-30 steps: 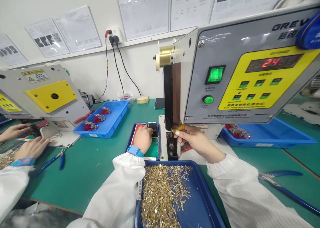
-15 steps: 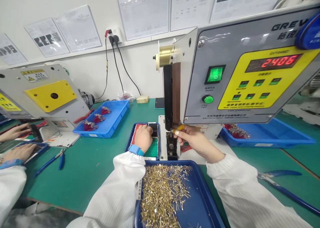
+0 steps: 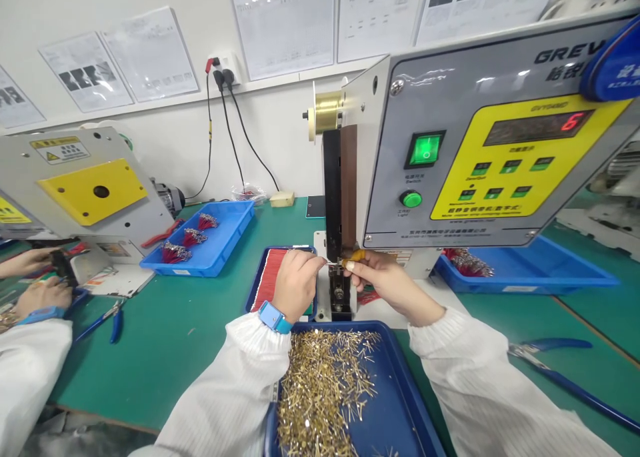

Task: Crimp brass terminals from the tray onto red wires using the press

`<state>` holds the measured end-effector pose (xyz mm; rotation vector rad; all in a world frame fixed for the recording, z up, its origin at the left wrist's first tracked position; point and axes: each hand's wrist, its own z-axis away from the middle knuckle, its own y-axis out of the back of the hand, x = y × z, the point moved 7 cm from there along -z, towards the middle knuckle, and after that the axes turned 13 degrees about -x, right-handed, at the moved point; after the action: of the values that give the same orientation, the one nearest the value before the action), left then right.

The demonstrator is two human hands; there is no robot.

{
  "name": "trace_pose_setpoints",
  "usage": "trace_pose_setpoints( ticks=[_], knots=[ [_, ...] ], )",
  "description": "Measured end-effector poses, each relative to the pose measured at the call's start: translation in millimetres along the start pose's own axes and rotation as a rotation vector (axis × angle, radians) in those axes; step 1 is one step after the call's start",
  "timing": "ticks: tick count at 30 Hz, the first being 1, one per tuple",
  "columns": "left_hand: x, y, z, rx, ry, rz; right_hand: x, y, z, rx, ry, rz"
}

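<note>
My left hand (image 3: 297, 285) pinches a thin wire (image 3: 320, 262), and its tip points at the crimping die (image 3: 340, 283) of a GREV-branded terminal crimping machine (image 3: 480, 157). My right hand (image 3: 385, 278) is shut on a small yellow-orange part (image 3: 354, 255) right at the die. Below both wrists lies a blue tray (image 3: 400, 403) heaped with loose brass terminals (image 3: 320, 390). Under my left hand is a smaller blue tray (image 3: 280, 251) of red wires, partly hidden by that hand.
Blue trays of wire bundles (image 3: 197, 260) stand at the back left and right. Blue-handled pliers (image 3: 555, 370) lie on the green mat to the right. At far left, a co-worker's hands (image 3: 43, 295) work beside a second machine (image 3: 85, 180).
My left hand has risen from the red wire tray toward the die, now holding a wire. The machine's red display has changed its digits. My right hand has barely moved.
</note>
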<state>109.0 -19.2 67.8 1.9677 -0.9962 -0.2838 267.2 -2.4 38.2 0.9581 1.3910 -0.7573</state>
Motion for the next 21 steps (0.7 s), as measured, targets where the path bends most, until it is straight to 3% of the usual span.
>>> trace_pose_setpoints(
  ticks=[21],
  knots=[
    [1.1, -1.4, 0.5, -0.002, -0.009, -0.007, 6.1, 1.3, -4.5, 0.030, 0.007, 0.010]
  ],
)
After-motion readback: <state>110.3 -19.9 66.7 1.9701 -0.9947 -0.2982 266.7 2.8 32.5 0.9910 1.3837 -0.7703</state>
